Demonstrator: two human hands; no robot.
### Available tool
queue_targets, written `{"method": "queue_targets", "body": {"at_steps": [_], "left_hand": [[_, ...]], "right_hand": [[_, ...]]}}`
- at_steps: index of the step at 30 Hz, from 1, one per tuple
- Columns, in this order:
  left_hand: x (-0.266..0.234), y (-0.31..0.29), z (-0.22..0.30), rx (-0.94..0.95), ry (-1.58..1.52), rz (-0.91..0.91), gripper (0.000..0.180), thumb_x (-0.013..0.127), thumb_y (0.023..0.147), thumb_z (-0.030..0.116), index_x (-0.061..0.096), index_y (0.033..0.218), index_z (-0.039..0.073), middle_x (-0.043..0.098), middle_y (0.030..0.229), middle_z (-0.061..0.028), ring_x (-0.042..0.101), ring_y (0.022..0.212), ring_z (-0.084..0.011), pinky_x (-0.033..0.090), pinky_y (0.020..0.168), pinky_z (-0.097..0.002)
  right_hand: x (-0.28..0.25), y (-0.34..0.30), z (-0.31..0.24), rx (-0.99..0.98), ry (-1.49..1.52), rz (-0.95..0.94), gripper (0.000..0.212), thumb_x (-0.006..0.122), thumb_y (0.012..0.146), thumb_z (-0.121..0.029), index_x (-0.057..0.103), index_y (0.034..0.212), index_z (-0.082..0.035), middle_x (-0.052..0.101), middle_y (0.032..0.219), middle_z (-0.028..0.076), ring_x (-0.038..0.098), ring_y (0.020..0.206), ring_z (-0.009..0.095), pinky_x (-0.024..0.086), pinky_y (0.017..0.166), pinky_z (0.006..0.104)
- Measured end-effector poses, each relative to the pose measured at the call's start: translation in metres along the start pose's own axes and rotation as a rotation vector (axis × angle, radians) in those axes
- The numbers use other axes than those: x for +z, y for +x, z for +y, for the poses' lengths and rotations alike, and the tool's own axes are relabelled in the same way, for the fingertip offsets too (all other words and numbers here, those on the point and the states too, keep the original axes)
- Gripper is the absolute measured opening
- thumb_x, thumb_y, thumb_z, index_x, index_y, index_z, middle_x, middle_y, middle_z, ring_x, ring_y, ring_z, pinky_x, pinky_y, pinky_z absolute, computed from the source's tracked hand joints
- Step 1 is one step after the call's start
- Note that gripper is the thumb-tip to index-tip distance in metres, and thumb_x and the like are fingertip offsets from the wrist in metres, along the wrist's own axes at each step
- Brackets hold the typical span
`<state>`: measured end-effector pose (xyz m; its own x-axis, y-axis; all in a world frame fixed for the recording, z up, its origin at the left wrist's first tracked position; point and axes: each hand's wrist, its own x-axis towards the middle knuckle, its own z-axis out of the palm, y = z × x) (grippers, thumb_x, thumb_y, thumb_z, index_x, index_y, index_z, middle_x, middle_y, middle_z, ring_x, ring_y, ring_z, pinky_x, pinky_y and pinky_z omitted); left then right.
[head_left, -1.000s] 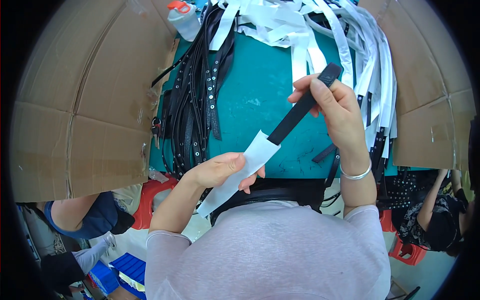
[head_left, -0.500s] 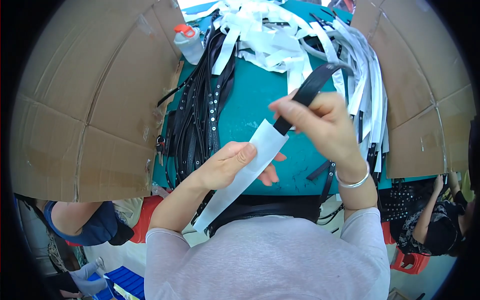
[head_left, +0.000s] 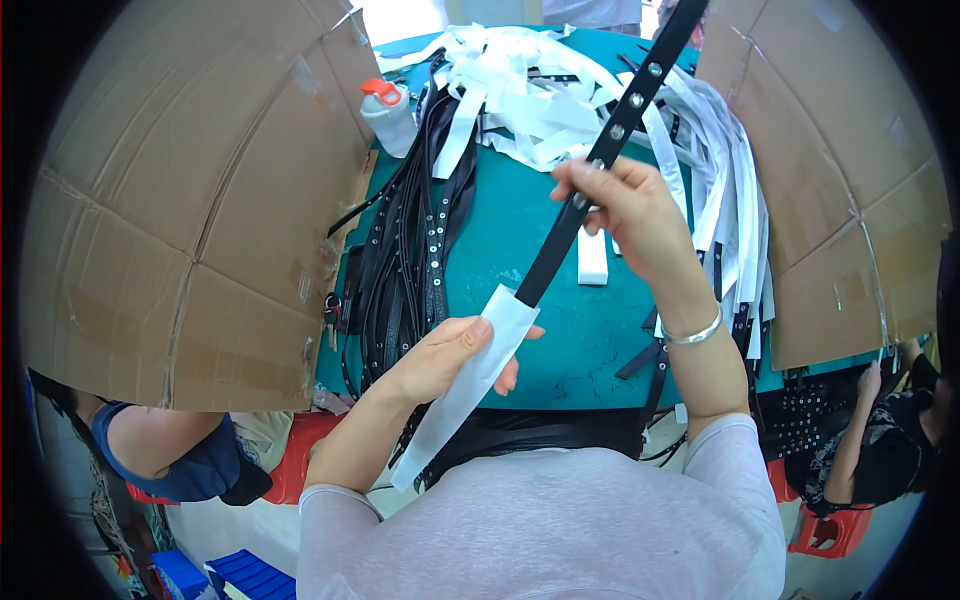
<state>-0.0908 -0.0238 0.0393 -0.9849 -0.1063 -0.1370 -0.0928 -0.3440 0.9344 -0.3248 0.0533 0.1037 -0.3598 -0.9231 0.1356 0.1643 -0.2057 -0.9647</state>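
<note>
My right hand (head_left: 632,213) grips a black studded strap (head_left: 612,135) and holds it up at a slant over the teal table (head_left: 500,240). The strap's lower end sits inside a long white paper sleeve (head_left: 470,385). My left hand (head_left: 445,352) pinches that sleeve near its open top; the rest of the sleeve hangs down toward my lap. A silver bangle is on my right wrist.
A bundle of black straps (head_left: 405,260) lies on the table's left side, a heap of white sleeves (head_left: 560,95) at the back and right. A bottle with a red cap (head_left: 390,115) stands at back left. Cardboard walls (head_left: 190,190) flank both sides. Other people sit at lower left and lower right.
My right hand has pulled the black strap up and away, so much more of it now shows outside the white sleeve. My left hand has stayed on the sleeve.
</note>
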Motion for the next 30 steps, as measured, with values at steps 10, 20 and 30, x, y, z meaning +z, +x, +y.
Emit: {"method": "queue_targets", "body": {"at_steps": [10, 20, 30], "left_hand": [[-0.003, 0.025, 0.023, 0.098, 0.039, -0.035, 0.063, 0.03, 0.096, 0.05, 0.047, 0.122, -0.005, 0.061, 0.078, -0.0051, 0.058, 0.069, -0.011, 0.048, 0.066, -0.0243], [0.006, 0.059, 0.087, 0.288, 0.266, 0.231, 0.037, 0.047, 0.095, 0.033, 0.058, 0.104, -0.001, 0.064, 0.073, -0.0065, 0.062, 0.061, -0.0114, 0.049, 0.058, -0.0242], [-0.155, 0.203, 0.184, 0.474, -0.062, 0.637, 0.038, 0.037, 0.098, 0.026, 0.047, 0.121, -0.002, 0.059, 0.109, -0.0163, 0.059, 0.086, -0.0213, 0.051, 0.078, -0.0337]], "right_hand": [[0.015, -0.012, -0.006, -0.128, -0.186, 0.05, 0.021, 0.058, 0.089, -0.016, 0.068, 0.092, 0.001, 0.068, 0.082, 0.007, 0.052, 0.06, 0.005, 0.04, 0.053, 0.0196], [0.016, -0.013, 0.061, -0.068, 0.765, -0.48, 0.051, 0.036, 0.097, -0.041, 0.045, 0.125, 0.001, 0.059, 0.105, 0.009, 0.056, 0.1, 0.018, 0.043, 0.088, 0.034], [0.036, -0.076, 0.096, 0.243, 0.655, -0.45, 0.035, 0.059, 0.087, -0.028, 0.049, 0.109, -0.002, 0.058, 0.097, 0.01, 0.061, 0.087, 0.019, 0.049, 0.081, 0.0373]]}}
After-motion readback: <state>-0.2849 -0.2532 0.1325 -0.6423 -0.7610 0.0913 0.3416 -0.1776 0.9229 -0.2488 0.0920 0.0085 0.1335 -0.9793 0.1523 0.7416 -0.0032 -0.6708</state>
